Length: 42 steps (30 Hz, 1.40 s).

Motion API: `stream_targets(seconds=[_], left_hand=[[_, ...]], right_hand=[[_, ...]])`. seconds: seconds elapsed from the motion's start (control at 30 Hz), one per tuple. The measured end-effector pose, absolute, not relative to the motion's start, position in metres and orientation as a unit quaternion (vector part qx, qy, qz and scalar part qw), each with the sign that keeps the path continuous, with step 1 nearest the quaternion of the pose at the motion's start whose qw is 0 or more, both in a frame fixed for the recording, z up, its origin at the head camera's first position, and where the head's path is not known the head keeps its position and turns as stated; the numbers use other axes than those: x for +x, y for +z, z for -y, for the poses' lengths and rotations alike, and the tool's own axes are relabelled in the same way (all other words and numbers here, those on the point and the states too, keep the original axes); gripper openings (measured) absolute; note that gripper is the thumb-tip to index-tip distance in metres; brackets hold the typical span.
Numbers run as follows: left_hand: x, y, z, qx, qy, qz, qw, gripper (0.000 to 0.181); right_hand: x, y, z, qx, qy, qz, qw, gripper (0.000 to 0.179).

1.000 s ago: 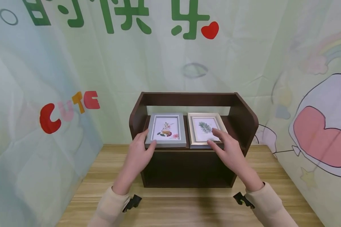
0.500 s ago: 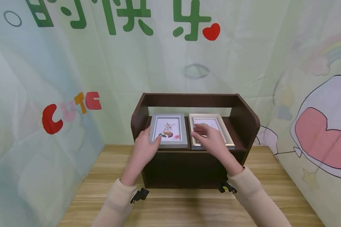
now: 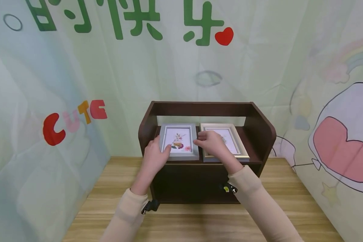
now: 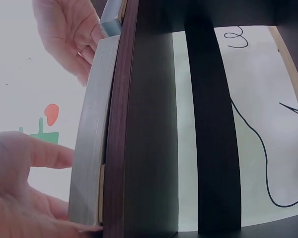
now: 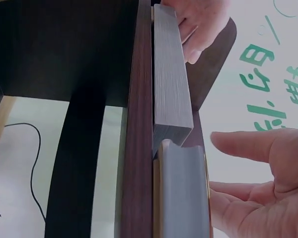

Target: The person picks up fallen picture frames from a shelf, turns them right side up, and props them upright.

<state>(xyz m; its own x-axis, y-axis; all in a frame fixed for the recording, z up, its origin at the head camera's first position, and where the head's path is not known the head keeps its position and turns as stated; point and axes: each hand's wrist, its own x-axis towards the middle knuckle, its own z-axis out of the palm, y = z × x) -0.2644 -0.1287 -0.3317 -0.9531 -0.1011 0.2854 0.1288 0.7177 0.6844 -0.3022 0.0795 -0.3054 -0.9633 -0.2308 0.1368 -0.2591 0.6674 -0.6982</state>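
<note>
A silver-grey picture frame (image 3: 180, 137) with a pressed-flower picture lies flat on the left of the dark brown shelf unit (image 3: 202, 109)'s upper board. My left hand (image 3: 155, 157) holds the grey frame by its left side, fingers along the edge and thumb on the front face. Beside it on the right lies a gold picture frame (image 3: 241, 143), picture side up, partly hidden in the head view by my right hand (image 3: 211, 143). That hand is over the gold frame, its thumb and fingers loosely bent near the grey frame's right edge. In the right wrist view it grips nothing.
The shelf unit stands on a wood-grain table (image 3: 115, 181), with raised side panels and a back rail around the upper board. Its open lower compartment (image 3: 196, 185) faces me. A printed cloth backdrop (image 3: 124, 77) hangs close behind and at both sides.
My right hand has moved left across the gold frame toward the grey one. The left hand has shifted slightly right, its thumb farther onto the grey frame. Both frames have stayed in place.
</note>
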Motion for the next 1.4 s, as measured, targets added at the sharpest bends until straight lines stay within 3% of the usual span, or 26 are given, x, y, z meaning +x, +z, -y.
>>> stream_targets(seconds=[0.13, 0.27, 0.63, 0.83, 0.97, 1.4], left_hand=[[-0.267, -0.33, 0.129, -0.006, -0.376, 0.913, 0.158, 0.059], [-0.269, -0.329, 0.129, 0.0, -0.378, 0.914, 0.148, 0.059], [-0.271, -0.332, 0.129, 0.004, -0.395, 0.906, 0.15, 0.06], [-0.271, -0.332, 0.127, 0.002, -0.399, 0.9, 0.174, 0.054], [-0.27, -0.332, 0.126, 0.002, -0.399, 0.898, 0.188, 0.051], [-0.27, -0.336, 0.124, 0.029, -0.442, 0.88, 0.172, 0.054]], right_hand=[[-0.305, -0.301, -0.07, 0.15, 0.335, 0.93, 0.014, 0.028], [-0.307, -0.299, -0.063, 0.157, 0.318, 0.935, 0.013, 0.04], [-0.311, -0.303, -0.062, 0.141, 0.336, 0.931, 0.03, 0.042], [-0.312, -0.302, -0.061, 0.119, 0.321, 0.938, 0.05, 0.015], [-0.312, -0.301, -0.062, 0.102, 0.332, 0.937, 0.047, 0.046], [-0.306, -0.304, -0.067, 0.07, 0.408, 0.909, 0.05, 0.05]])
